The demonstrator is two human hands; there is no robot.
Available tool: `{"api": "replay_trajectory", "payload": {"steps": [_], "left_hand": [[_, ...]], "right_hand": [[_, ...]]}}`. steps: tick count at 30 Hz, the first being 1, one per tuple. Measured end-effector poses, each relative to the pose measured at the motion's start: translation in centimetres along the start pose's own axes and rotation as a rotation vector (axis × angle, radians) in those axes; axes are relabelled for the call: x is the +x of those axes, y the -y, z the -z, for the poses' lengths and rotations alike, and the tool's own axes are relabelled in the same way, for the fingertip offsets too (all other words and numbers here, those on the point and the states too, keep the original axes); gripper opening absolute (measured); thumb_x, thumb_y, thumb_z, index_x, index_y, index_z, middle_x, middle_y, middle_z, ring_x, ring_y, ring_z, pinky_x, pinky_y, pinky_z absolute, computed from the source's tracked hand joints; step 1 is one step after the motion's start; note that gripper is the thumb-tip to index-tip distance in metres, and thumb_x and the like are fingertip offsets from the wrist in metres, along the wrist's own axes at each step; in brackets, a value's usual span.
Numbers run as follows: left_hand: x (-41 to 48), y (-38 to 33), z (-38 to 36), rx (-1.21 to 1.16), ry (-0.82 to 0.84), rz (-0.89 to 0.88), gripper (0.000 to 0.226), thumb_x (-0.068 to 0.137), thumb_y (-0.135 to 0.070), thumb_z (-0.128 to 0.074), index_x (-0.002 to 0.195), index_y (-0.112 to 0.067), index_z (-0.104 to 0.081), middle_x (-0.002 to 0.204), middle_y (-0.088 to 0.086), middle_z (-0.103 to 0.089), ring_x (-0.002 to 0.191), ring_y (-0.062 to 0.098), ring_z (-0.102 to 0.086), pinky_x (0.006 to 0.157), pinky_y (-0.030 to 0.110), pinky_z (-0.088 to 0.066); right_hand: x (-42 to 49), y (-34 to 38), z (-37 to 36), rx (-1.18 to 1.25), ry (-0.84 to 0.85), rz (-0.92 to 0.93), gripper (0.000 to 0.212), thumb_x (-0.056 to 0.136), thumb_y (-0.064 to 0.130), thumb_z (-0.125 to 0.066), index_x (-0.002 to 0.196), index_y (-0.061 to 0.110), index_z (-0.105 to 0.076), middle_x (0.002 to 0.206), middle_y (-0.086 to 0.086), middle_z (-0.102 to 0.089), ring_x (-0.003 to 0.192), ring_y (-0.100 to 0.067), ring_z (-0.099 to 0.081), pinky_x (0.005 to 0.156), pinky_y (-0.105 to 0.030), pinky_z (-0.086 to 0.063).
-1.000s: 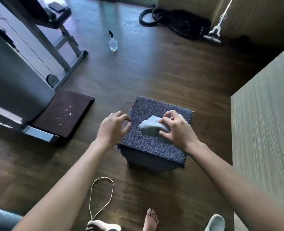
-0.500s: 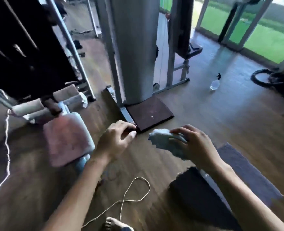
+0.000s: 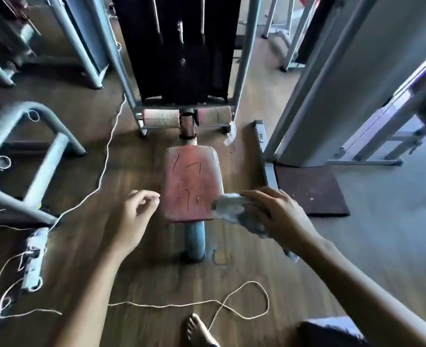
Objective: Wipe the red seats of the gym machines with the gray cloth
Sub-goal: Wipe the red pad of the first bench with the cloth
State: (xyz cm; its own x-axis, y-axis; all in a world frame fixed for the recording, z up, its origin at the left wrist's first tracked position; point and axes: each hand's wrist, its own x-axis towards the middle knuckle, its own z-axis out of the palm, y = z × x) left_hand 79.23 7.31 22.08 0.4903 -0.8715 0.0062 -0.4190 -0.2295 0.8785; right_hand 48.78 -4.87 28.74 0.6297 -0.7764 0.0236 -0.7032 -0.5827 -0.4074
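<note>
Right hand [image 3: 279, 216] clamped round 1 bunched gray cloth [image 3: 232, 209] at near-right corner of the 1 red seat [image 3: 192, 181]; touching or just above, can't tell. Left hand [image 3: 134, 216] holds nothing, fingers loosely curled, just left of seat. 2 faded roller pads [image 3: 160, 118] behind seat, 1 dark mat [image 3: 309, 191] right of it, 1 loose string [image 3: 172, 306] on floor in front
</note>
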Motion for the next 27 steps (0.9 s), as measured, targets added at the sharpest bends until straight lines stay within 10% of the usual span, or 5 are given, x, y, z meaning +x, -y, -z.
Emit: {"api": "replay_trajectory", "payload": {"steps": [4, 8, 15, 21, 27], "left_hand": [[4.1, 8.0, -0.4, -0.012, -0.029, 0.098, 0.018, 0.083, -0.058, -0.054, 0.089, -0.049, -0.069, 0.102, -0.017, -0.071, 0.100, 0.016, -0.069, 0.089, 0.042, -0.051], [9.0, 15.0, -4.6, -0.146, -0.062, 0.191, 0.010, 0.085, -0.033, -0.059, 0.087, -0.032, -0.068, 0.104, 0.011, -0.070, 0.092, 0.016, -0.061, 0.083, 0.020, -0.045], [17.0, 27.5, -14.3, -0.331, -0.266, 0.277, 0.026, 0.097, -0.006, -0.058, 0.119, 0.005, -0.064, 0.106, 0.010, -0.063, 0.082, -0.019, -0.057, 0.080, 0.002, -0.039], [18.6, 34.5, -21.8, -0.248, -0.419, 0.265, 0.032, 0.098, -0.022, -0.046, 0.115, -0.006, -0.067, 0.125, 0.006, -0.067, 0.116, 0.011, -0.059, 0.106, 0.026, -0.044], [18.4, 36.0, -22.7, -0.066, -0.590, 0.073, 0.031, 0.102, -0.009, -0.044, 0.116, -0.002, -0.070, 0.119, 0.005, -0.070, 0.113, 0.012, -0.062, 0.101, 0.017, -0.043]], "right_hand": [[6.5, 0.2, -7.7, -0.005, 0.071, 0.047, 0.034, 0.102, 0.043, -0.044, 0.132, 0.041, -0.059, 0.123, 0.011, -0.060, 0.104, -0.018, -0.052, 0.081, -0.027, -0.047], [13.2, -1.7, -17.2, -0.006, 0.109, 0.063, 0.033, 0.103, 0.041, -0.046, 0.133, 0.039, -0.059, 0.126, 0.009, -0.061, 0.107, -0.023, -0.052, 0.085, -0.042, -0.053], [23.9, -7.4, -35.1, -0.114, 0.232, 0.036, 0.049, 0.095, 0.035, -0.061, 0.143, 0.039, -0.047, 0.137, 0.002, -0.048, 0.123, -0.027, -0.040, 0.093, -0.045, -0.048], [23.7, -11.3, -45.2, -0.144, -0.001, 0.219, 0.037, 0.099, 0.046, -0.045, 0.125, 0.028, -0.065, 0.129, -0.002, -0.057, 0.133, -0.029, -0.044, 0.096, -0.047, -0.042], [25.5, -13.4, -47.0, -0.152, 0.002, 0.460, 0.040, 0.102, 0.044, -0.042, 0.138, 0.035, -0.057, 0.143, 0.001, -0.053, 0.136, -0.023, -0.045, 0.086, -0.039, -0.041]]}}
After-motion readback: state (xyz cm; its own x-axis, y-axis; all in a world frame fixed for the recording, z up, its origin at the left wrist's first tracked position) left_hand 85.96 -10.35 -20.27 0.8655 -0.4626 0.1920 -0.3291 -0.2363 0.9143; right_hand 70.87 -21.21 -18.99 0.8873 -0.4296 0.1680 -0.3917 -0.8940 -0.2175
